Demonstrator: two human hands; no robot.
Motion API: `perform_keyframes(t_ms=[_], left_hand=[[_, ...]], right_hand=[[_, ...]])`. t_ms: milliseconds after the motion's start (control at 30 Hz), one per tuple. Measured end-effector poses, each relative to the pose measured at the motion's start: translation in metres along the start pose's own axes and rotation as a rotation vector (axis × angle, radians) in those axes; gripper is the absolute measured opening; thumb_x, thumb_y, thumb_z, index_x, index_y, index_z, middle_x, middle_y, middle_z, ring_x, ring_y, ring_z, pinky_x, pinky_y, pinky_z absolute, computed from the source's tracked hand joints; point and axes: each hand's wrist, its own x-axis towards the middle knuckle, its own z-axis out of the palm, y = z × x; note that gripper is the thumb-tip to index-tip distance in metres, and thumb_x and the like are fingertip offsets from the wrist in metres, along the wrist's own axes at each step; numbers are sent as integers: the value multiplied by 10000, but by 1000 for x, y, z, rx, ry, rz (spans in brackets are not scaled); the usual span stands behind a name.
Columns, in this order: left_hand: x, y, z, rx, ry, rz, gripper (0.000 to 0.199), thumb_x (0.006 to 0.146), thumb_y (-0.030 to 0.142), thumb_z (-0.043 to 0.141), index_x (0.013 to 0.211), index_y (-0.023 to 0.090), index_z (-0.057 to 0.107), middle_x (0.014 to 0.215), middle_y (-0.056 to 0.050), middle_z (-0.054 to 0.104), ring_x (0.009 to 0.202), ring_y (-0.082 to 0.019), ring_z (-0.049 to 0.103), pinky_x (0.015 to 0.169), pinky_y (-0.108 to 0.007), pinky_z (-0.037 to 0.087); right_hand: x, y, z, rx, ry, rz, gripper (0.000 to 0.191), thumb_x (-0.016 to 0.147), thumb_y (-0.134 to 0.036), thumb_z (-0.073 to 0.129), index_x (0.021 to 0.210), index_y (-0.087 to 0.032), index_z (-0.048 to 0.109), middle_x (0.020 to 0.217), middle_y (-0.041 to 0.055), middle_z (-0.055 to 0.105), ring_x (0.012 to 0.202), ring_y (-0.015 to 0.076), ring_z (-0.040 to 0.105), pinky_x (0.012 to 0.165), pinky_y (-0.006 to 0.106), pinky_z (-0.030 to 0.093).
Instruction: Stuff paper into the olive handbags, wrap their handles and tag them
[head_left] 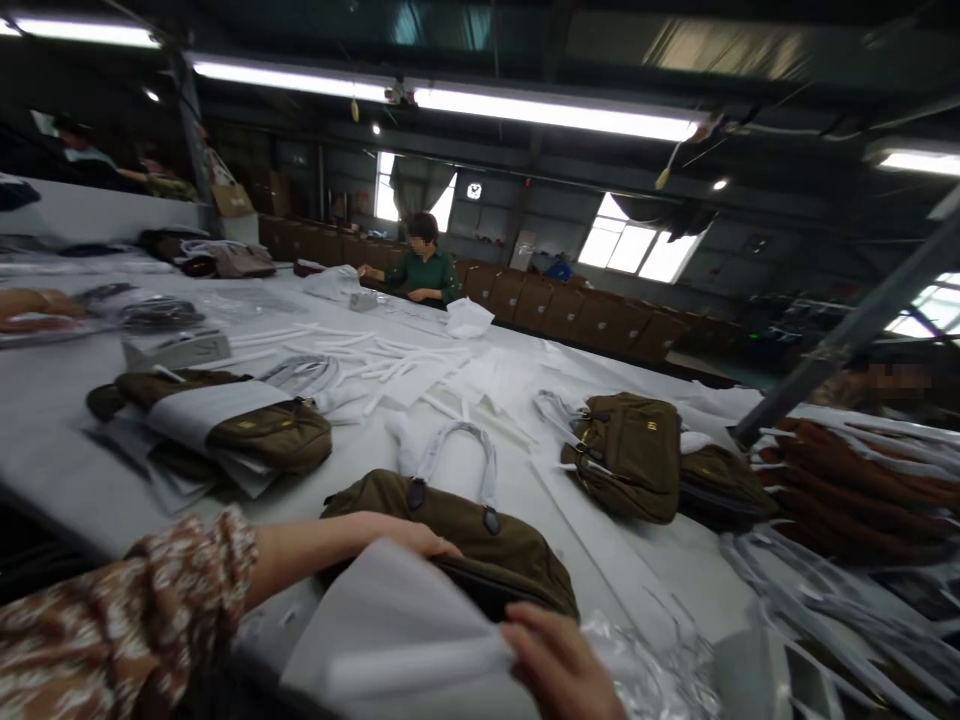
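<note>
An olive-brown handbag (517,545) lies in front of me, its wrapped handles (457,435) standing up on the far side. My left hand (412,538) reaches over its near side and grips the edge of the dark opening; some of its fingers are hidden. Low in the view, my right hand (559,655) is closed on a sheet of white paper (405,610), slightly blurred. That sheet rises in front of the bag and covers part of its near side. A rolled edge of the paper runs to my right fingers.
More olive bags lie at left (262,430) and right (634,455). White paper strips (405,365) are strewn across the table (60,420). Clear plastic (652,660) and stacked brown pieces (862,480) are on the right, near a slanting post (817,350). A co-worker (427,265) is across the table.
</note>
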Motion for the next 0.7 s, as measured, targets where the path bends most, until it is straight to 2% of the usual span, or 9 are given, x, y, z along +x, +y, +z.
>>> perform_keyframes(t_ms=[33, 100, 167, 267, 367, 467, 533, 600, 700], left_hand=[[5, -5, -6, -32, -64, 21, 603, 888, 416, 233, 1183, 4, 560, 1071, -22, 687, 903, -136, 653, 754, -215, 463], [15, -15, -13, -97, -211, 77, 555, 864, 460, 457, 1257, 76, 537, 1130, -73, 682, 952, -167, 667, 787, -241, 495], [21, -22, -16, -126, -291, 84, 565, 821, 487, 580, 1290, 175, 535, 1207, -91, 657, 1017, -207, 657, 829, -263, 518], [21, -23, -18, -130, -344, 74, 597, 853, 535, 511, 1339, 188, 477, 1276, -103, 611, 1099, -249, 621, 877, -312, 512], [18, -20, -15, -105, -344, 60, 705, 822, 595, 520, 1389, 196, 392, 1299, -138, 586, 1125, -305, 599, 874, -372, 507], [19, -18, -4, -72, -340, 79, 944, 699, 601, 665, 1439, 167, 270, 1260, -192, 598, 1107, -370, 597, 855, -424, 502], [22, -18, 4, -28, -332, 124, 1071, 620, 528, 759, 1456, 155, 204, 1237, -197, 610, 1092, -376, 602, 856, -417, 500], [25, -19, 11, 52, -317, 180, 1110, 580, 424, 808, 1461, 170, 183, 1236, -173, 615, 1088, -355, 608, 864, -387, 498], [28, -20, 14, 149, -311, 216, 1078, 583, 264, 804, 1464, 187, 187, 1217, -157, 631, 1068, -352, 619, 853, -386, 503]], right_hand=[[-9, -16, 19, 8, -10, -40, 275, 912, -227, 500, 1132, -328, 631, 988, 22, 697, 851, 168, 654, 735, 260, 537], [-20, -31, 56, -89, 21, -104, 307, 923, -149, 428, 1130, -258, 628, 953, 55, 678, 835, 178, 630, 730, 285, 516], [-20, -30, 88, -240, 68, -125, 334, 926, -99, 376, 1136, -195, 617, 977, 90, 657, 897, 208, 598, 792, 347, 478], [-7, -18, 118, -391, 132, -97, 331, 934, -87, 352, 1103, -164, 626, 946, 91, 645, 891, 230, 552, 821, 397, 407], [4, -14, 131, -446, 152, -57, 322, 947, -112, 339, 1060, -147, 638, 842, 80, 621, 791, 224, 515, 747, 388, 375], [5, -20, 137, -466, 154, 0, 273, 945, -136, 380, 937, -151, 652, 800, 80, 604, 787, 230, 508, 735, 382, 367], [1, -23, 141, -457, 148, 39, 256, 932, -120, 407, 843, -161, 644, 754, 71, 593, 762, 224, 508, 724, 373, 368], [-3, -23, 145, -441, 140, 60, 262, 925, -106, 418, 788, -171, 632, 699, 53, 577, 706, 210, 502, 689, 357, 371], [-6, -16, 145, -405, 131, 30, 264, 946, -128, 403, 863, -181, 648, 689, 34, 589, 671, 186, 516, 650, 326, 388]])
